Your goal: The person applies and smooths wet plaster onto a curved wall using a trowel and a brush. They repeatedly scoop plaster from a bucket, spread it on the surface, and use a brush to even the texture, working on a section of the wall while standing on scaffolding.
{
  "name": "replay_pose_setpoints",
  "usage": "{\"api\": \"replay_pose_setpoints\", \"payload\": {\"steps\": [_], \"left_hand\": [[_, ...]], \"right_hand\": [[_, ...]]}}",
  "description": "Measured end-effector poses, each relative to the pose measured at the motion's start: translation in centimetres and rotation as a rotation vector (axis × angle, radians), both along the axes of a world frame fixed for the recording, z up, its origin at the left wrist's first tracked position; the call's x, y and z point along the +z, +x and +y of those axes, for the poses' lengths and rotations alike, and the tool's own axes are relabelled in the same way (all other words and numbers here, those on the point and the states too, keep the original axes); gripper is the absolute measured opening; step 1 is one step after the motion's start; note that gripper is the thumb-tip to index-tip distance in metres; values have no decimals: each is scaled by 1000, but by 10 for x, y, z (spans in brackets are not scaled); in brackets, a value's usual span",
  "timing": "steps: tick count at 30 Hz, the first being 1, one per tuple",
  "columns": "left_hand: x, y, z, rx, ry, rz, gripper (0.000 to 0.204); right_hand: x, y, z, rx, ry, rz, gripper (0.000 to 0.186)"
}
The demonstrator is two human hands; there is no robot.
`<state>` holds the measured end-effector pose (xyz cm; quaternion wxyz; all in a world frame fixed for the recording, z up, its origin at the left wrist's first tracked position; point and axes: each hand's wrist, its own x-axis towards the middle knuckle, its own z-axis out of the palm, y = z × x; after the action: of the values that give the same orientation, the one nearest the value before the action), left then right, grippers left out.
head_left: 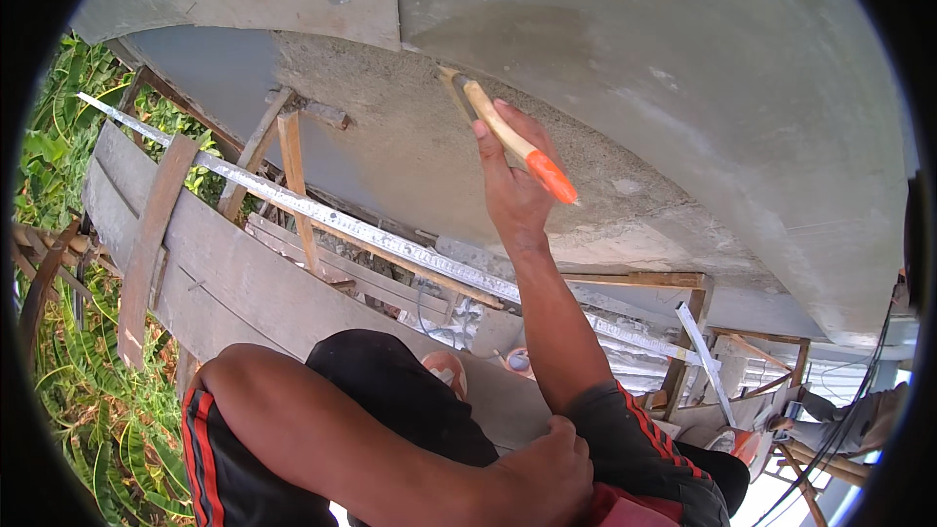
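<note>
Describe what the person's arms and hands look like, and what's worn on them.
Both forearms are bare: no sleeves, gloves, watch or rings show. The right hand and left hand are uncovered, fingers bare. The only clothing near them is black shorts with red side stripes.

A grey plastered wall (625,59) fills the upper view in daylight. Below it run weathered wooden scaffold planks (244,283); left of the planks, green foliage (59,137).
</note>
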<state>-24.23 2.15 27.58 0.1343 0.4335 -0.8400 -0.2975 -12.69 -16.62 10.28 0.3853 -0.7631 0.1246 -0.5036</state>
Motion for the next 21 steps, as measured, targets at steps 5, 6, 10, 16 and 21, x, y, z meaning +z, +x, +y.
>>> {"api": "replay_pose_setpoints", "payload": {"steps": [5,6,10,16,21], "left_hand": [[2,4,-4,-8,-66,-42,34],[1,6,-1,-10,-60,-42,33],[4,1,-4,-52,-30,-32,30],[11,0,-16,-62,-97,-95,26],[9,0,-18,-65,-5,-22,26]], "right_hand": [[4,-27,-50,-150,86,-46,24],[12,-52,-62,-250,116,-78,24],[33,-128,-74,-319,194,-348,26],[1,-34,-37,3,1,-40,28],[18,-113,-113,-179,240,-91,31]]}}
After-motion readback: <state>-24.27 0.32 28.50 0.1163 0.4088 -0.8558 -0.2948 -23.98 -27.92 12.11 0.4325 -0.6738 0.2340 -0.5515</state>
